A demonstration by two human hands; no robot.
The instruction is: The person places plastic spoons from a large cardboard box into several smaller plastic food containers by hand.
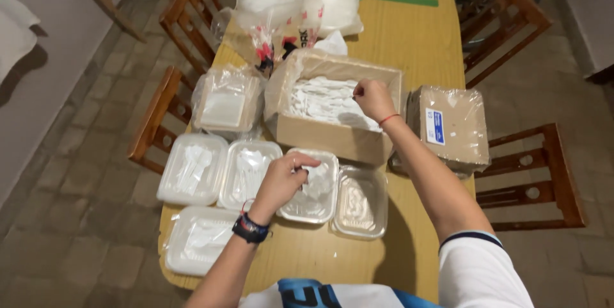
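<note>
Left hand (281, 180) closed on white plastic cutlery (314, 183) over an open clear container (311, 188). Right hand (373, 99) pinched shut inside the cardboard box (332, 135) of cutlery; held item too small to tell.

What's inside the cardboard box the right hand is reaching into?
The cardboard box has a clear plastic liner and a heap of white plastic cutlery. The right hand covers part of the heap; the bottom is hidden.

Single view, head-worn: looks steeply down from above the person's chest, facing forward along the wooden table (409, 46). Close range; both forearms enter from the bottom edge. Chairs and floor flank both sides.
</note>
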